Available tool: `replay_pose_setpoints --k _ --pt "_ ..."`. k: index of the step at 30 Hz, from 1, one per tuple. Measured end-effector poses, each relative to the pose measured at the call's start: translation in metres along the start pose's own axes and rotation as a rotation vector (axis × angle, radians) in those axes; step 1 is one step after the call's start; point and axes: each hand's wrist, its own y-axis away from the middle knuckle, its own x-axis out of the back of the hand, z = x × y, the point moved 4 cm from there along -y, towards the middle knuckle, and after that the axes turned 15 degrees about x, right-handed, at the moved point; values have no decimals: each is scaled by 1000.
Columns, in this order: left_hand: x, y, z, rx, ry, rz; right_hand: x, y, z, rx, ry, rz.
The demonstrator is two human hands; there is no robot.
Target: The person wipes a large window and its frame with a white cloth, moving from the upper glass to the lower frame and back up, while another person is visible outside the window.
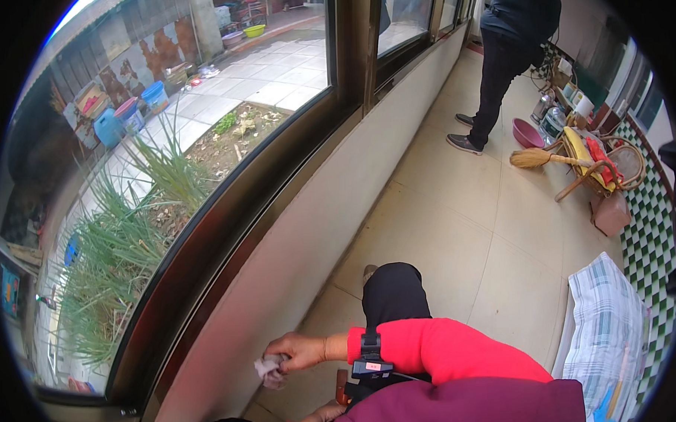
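My right hand (301,352) grips a crumpled pale pinkish-grey cloth (272,372), close to the low white wall (295,257) under the window. Around that wrist, over a red sleeve, sits a black strap with a small dark device (371,368). At the bottom, my left hand (324,417) lies near my lap, its fingers partly hidden by the purple garment (456,405). Just above it is a reddish-brown piece (341,386), perhaps wooden; whether the left hand holds it is not visible. A brown-framed sliding window (243,220) runs along the wall top.
Further along the tiled floor (444,224) stands a person (506,60) in dark clothes. On the right are a pink basin (527,133), a straw broom (531,158), a cane chair (572,189) and a plaid cloth (607,313). Plants (121,230) grow outside the glass.
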Motion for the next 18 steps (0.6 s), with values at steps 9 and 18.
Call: replay_pose_setpoints --k 9,18 --pt "26 -13 122 1 -307 147 49 21 28 3 -7 -26" --pt "-9 -60 173 -92 -394 364 132 62 65 -136 -117 -262"
